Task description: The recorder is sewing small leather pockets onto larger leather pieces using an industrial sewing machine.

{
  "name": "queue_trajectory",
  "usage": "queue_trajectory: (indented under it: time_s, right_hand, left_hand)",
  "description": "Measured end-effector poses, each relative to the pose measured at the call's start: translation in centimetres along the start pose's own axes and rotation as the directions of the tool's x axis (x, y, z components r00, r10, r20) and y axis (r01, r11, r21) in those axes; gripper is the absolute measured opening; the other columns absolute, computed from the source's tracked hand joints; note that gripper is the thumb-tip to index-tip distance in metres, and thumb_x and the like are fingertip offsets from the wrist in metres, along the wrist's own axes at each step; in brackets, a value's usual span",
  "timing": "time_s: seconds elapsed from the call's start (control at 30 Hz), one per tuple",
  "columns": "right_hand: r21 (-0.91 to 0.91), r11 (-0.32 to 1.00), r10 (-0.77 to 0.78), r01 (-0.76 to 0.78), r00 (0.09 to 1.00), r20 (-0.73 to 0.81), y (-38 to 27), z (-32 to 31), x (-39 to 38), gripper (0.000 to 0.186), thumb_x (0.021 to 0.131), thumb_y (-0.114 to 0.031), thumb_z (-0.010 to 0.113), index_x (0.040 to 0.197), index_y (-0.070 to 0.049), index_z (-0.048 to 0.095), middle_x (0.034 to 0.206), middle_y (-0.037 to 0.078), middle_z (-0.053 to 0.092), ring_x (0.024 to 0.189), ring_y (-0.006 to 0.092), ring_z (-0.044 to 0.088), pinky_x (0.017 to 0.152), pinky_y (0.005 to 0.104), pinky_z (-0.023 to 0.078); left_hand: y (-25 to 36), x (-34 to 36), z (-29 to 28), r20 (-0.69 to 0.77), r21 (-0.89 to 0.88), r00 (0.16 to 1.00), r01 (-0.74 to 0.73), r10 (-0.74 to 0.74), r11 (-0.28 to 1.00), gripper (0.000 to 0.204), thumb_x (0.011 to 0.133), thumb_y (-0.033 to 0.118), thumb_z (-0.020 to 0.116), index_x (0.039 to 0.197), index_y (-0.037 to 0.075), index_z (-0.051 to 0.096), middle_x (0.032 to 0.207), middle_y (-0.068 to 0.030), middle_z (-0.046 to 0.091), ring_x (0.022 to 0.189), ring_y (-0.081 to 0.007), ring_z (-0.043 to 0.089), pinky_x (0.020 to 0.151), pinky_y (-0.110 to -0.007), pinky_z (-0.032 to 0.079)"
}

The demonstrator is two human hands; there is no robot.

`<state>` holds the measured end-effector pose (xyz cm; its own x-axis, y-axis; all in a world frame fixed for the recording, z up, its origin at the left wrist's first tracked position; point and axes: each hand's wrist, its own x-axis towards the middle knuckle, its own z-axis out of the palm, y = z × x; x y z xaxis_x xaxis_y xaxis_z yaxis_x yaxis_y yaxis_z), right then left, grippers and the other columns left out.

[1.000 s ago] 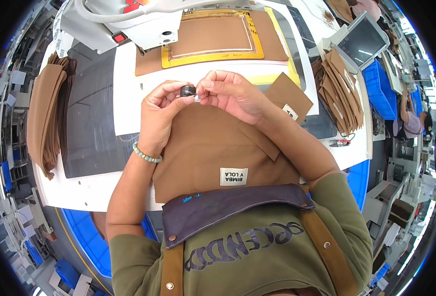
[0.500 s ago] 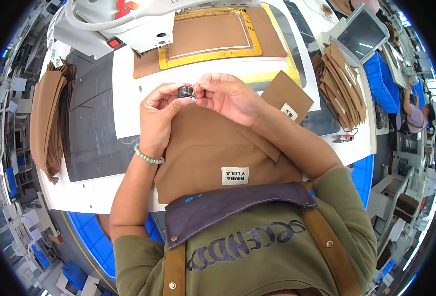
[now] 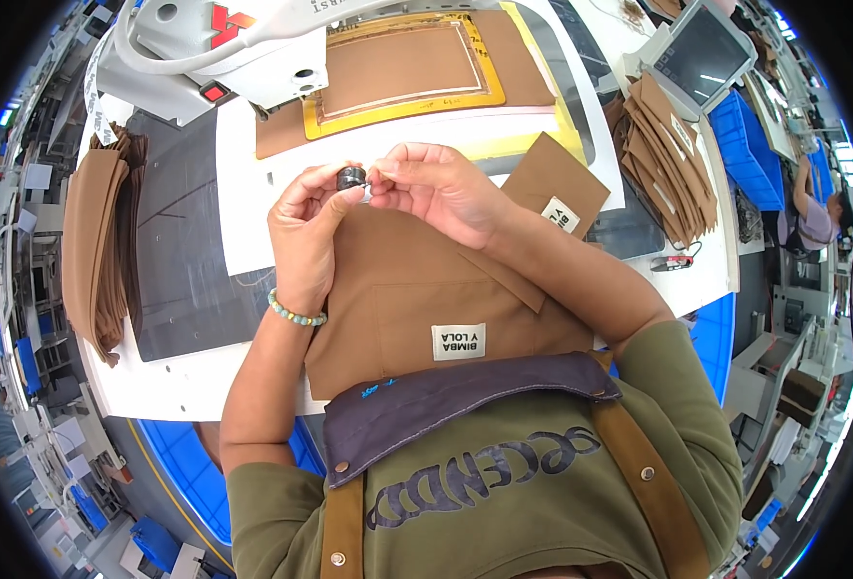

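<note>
My left hand (image 3: pixel 309 207) is closed on a small dark bobbin (image 3: pixel 350 178), held between thumb and fingers above the sewing table. A bit of silvery metal shows at the bobbin's right side. My right hand (image 3: pixel 443 193) pinches thumb and fingers together right beside it; what lies in that pinch is too small to make out. Under both hands a brown fabric panel (image 3: pixel 378 328) with a white label lies at the table's front edge. A second brown piece (image 3: pixel 571 179), also labelled, lies partly under my right forearm.
Ahead stands a white sewing machine head (image 3: pixel 287 77), beside a yellow-framed template (image 3: pixel 402 114) over brown fabric. Stacks of brown pieces lie at left (image 3: pixel 98 246) and right (image 3: pixel 673 174). A screen (image 3: pixel 701 63) stands at back right, near a blue bin (image 3: pixel 745 154) and small red snips (image 3: pixel 673 262).
Both hands stay together at the bobbin, with only slight finger shifts. The whole view has shifted slightly.
</note>
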<state>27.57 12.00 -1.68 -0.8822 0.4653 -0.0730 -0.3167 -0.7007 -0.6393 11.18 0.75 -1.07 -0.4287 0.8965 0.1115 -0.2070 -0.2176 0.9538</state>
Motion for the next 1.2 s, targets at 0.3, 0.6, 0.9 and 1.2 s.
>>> queue_trajectory:
  time_s: [0.3, 0.6, 0.9, 1.2]
  right_hand:
    - [0.090, 0.984, 0.150, -0.156, 0.986, 0.066, 0.8, 0.5, -0.3, 0.014, 0.103, -0.015, 0.062, 0.102, -0.002, 0.066, 0.103, 0.007, 0.068, 0.098, 0.0152, 0.068, 0.097, 0.0320, 0.056]
    - [0.086, 0.974, -0.211, 0.212, 0.977, -0.015, -1.3, 0.3, 0.3, 0.024, 0.101, -0.016, 0.067, 0.121, -0.002, 0.068, 0.114, 0.009, 0.072, 0.108, 0.0148, 0.066, 0.098, 0.0298, 0.055]
    - [0.052, 0.984, -0.171, 0.170, 0.985, 0.019, -1.1, 0.4, -0.2, 0.024, 0.098, -0.011, 0.071, 0.121, -0.003, 0.071, 0.112, 0.009, 0.073, 0.104, 0.0126, 0.066, 0.092, 0.0270, 0.054]
    - [-0.020, 0.989, -0.145, 0.145, 0.988, -0.050, -0.8, 0.2, 0.0, 0.016, 0.097, -0.012, 0.072, 0.111, -0.004, 0.072, 0.107, 0.006, 0.074, 0.099, 0.0111, 0.066, 0.090, 0.0265, 0.054]
  left_hand:
    - [-0.1, 0.2, -0.2, -0.024, 0.055, 0.999, -0.033, 0.035, 0.998, 0.026, 0.088, -0.008, 0.073, 0.113, -0.001, 0.071, 0.109, -0.0074, 0.073, 0.100, -0.0125, 0.068, 0.091, -0.027, 0.054]
    - [-0.1, 0.8, -1.0, 0.005, -0.164, 0.987, 0.157, -0.159, 0.974, 0.026, 0.092, -0.003, 0.072, 0.118, 0.000, 0.068, 0.112, -0.0062, 0.072, 0.103, -0.0120, 0.066, 0.095, -0.027, 0.052]
    - [-0.3, 0.9, -1.3, 0.052, -0.243, 0.963, 0.270, -0.266, 0.932, 0.022, 0.096, 0.002, 0.070, 0.118, 0.002, 0.067, 0.112, -0.0048, 0.071, 0.103, -0.0121, 0.067, 0.091, -0.027, 0.055]
    - [-0.2, 0.6, -1.1, 0.109, -0.170, 0.963, 0.261, -0.245, 0.950, 0.025, 0.097, 0.003, 0.068, 0.122, 0.001, 0.065, 0.116, -0.0075, 0.070, 0.105, -0.0136, 0.067, 0.090, -0.027, 0.056]
